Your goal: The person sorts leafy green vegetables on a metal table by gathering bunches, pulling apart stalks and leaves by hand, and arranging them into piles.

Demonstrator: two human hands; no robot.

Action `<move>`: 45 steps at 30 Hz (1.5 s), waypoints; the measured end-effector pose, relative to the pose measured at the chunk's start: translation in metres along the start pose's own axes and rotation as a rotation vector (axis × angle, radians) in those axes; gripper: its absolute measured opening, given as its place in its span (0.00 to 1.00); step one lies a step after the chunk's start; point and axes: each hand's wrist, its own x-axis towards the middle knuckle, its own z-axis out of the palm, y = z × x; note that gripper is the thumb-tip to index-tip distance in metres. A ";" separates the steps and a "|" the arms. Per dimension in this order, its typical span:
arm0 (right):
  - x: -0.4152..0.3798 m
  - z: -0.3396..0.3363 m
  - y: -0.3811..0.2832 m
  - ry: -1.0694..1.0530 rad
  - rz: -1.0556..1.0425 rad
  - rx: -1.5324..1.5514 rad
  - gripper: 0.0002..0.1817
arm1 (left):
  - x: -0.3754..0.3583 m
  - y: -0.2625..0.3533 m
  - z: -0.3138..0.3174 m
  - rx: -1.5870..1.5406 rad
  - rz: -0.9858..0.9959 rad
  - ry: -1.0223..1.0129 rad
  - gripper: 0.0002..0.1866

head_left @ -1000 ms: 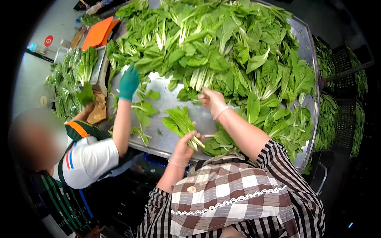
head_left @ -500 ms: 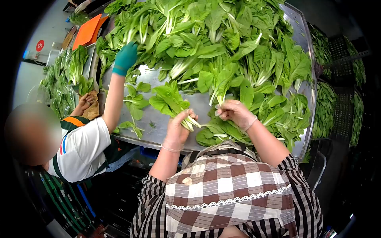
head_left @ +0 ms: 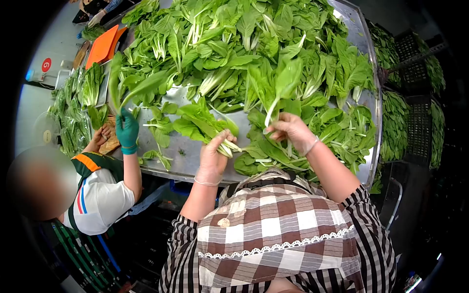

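My left hand (head_left: 217,152) is wrapped round the pale stems of a small bunch of leafy greens (head_left: 198,123), whose leaves point up and to the left. To its right, my right hand (head_left: 292,132) pinches the white stem end of a green stalk (head_left: 286,83), its leaf standing upward. Both hands wear thin clear gloves. They are above the front part of a metal table (head_left: 188,155), close to the large heap of greens (head_left: 220,44). Loose leaves (head_left: 264,158) lie between and below my hands.
At the left a co-worker (head_left: 100,195) holds leaves in a teal-gloved hand (head_left: 128,129) and more in the other hand. Behind are orange boards (head_left: 102,46) and greens in clear bags (head_left: 71,110). Black crates (head_left: 417,127) of greens stand at the right.
My right hand now holds a stalk raised with its leaf upright. My left hand keeps its bunch. The co-worker's teal-gloved hand has drawn back from the heap with leaves.
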 end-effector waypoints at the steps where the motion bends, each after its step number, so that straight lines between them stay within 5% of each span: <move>1: 0.000 -0.002 0.004 -0.048 0.013 -0.004 0.18 | -0.001 -0.003 -0.001 -0.019 -0.008 -0.003 0.10; 4: -0.011 0.007 0.004 -0.201 -0.162 0.179 0.18 | -0.005 -0.010 -0.002 0.003 -0.001 0.019 0.10; 12: 0.012 0.013 0.044 -0.164 -0.082 0.137 0.16 | 0.005 -0.019 -0.003 0.055 0.019 0.159 0.12; 21: 0.000 0.032 0.052 -0.016 -0.358 -0.492 0.11 | 0.016 -0.036 0.030 0.222 0.012 0.073 0.23; 27: -0.007 0.032 0.065 -0.093 -0.171 0.117 0.10 | 0.025 -0.041 0.008 0.147 -0.025 0.087 0.20; 33: -0.013 0.024 0.071 0.155 -0.263 0.355 0.10 | 0.025 -0.042 -0.004 -0.019 -0.051 0.078 0.18; 36: -0.014 0.010 0.082 0.103 -0.272 0.613 0.12 | 0.017 -0.033 -0.008 -0.139 -0.172 0.004 0.17; 39: -0.018 0.016 0.072 0.009 0.047 0.276 0.13 | 0.012 -0.032 -0.005 -0.150 -0.190 0.015 0.15; 45: -0.016 0.044 0.054 -0.079 -0.135 0.042 0.16 | 0.012 -0.041 -0.011 -0.102 -0.187 -0.027 0.16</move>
